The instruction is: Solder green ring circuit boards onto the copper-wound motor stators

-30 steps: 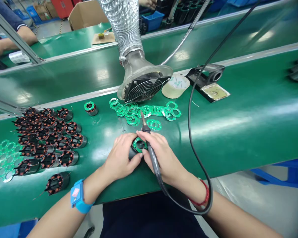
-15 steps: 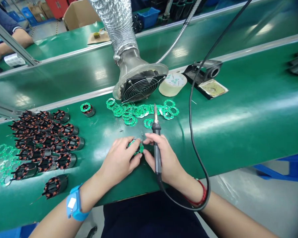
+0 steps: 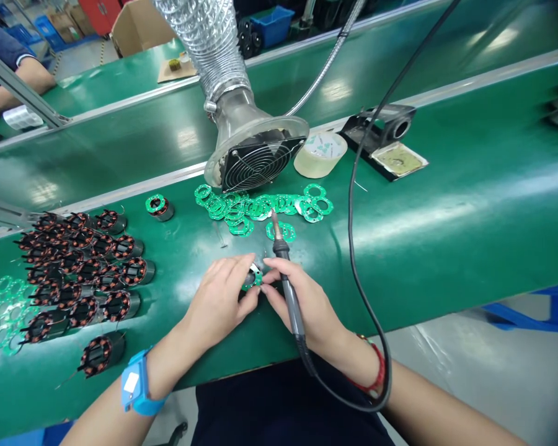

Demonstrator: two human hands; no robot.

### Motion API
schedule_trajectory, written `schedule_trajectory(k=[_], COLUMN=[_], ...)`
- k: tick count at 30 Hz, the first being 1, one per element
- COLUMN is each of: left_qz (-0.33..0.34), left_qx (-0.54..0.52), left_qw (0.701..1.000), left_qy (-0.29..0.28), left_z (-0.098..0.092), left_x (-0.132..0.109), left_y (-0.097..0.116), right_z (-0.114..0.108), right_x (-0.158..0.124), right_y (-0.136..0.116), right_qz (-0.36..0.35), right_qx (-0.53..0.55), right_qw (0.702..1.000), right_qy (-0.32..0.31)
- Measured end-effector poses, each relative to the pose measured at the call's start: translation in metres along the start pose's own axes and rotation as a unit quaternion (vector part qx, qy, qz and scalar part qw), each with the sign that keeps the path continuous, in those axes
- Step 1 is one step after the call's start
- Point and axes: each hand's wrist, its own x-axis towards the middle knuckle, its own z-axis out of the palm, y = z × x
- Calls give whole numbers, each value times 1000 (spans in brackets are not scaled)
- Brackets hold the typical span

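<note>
A green ring-shaped board (image 3: 255,280) on a dark part is held by my left hand (image 3: 221,294), its fingers curled round it. My right hand (image 3: 307,297) has a soldering iron (image 3: 292,303) lying across it, tip up and away from me; its thumb and forefinger meet at the right edge of the ring board. Whatever sits between those fingertips is too small to tell. Beyond the hands lies a row of loose green ring boards (image 3: 260,206). One copper-wound stator (image 3: 160,207) with a green ring on top stands to the left.
Many wound stators (image 3: 88,266) stand at the left, beside more green rings (image 3: 4,310). A fume extractor (image 3: 258,155) hangs over the back, near a tape roll (image 3: 320,155) and an iron stand (image 3: 390,145). The iron's cable (image 3: 353,235) loops on the right. Another person's arm (image 3: 23,83) shows upper left.
The soldering iron has tilted, its tip moving left. My left forefinger has lifted to the ring's far edge, and my right fingertips have come closer to the ring. The view has shifted slightly.
</note>
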Motion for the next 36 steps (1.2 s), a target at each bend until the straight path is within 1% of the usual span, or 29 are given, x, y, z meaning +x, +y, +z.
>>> schedule_trajectory(k=[3,7,9,11,13,15,16,18,20,21,23,24,26,29,32,34,36], left_qz=[-12,-24,-31,-37,-46,-58,-62,-73,-85,-94,-119,-135,-173,-213,-227,-237,-252], left_qx=[-10,-38,-60,-61,-38,-8,8,38,49,36,-29,-72,-151,-221,-249,-280,-324], left_qw=[1000,999,998,997,997,995,993,990,990,992,992,988,973,952,942,930,912], left_qy=[8,3,-7,-23,-48,-79,-95,-115,-99,-78,-28,-9,10,9,1,-6,-12], left_z=[2,4,3,-1,-8,-18,-22,-30,-34,-34,-31,-28,-24,-20,-21,-21,-22], left_x=[0,-1,-2,-4,-6,-8,-9,-9,-8,-7,-6,-5,-3,-2,0,0,-1], left_y=[-1,-5,-7,-11,-15,-20,-22,-25,-27,-27,-26,-25,-23,-20,-20,-22,-25], right_z=[1,-4,-8,-12,-14,-13,-12,-7,-1,2,7,8,9,8,7,7,7], right_x=[-1,5,12,21,30,36,37,38,37,36,34,33,31,30,29,28,28], right_y=[-1,-2,-4,-6,-9,-10,-10,-9,-7,-6,-4,-4,-4,-7,-10,-11,-11], right_qz=[-7,-12,-35,-78,-113,-121,-121,-123,-128,-129,-132,-136,-155,-210,-265,-268,-239], right_qx=[0,-43,-72,-81,-77,-80,-88,-114,-139,-147,-151,-146,-120,-74,-87,-113,-126], right_qw=[1000,999,996,989,981,976,976,977,977,976,975,975,976,970,954,951,959], right_qy=[4,-20,-48,-92,-141,-163,-160,-133,-100,-92,-91,-94,-99,-102,-114,-108,-87])
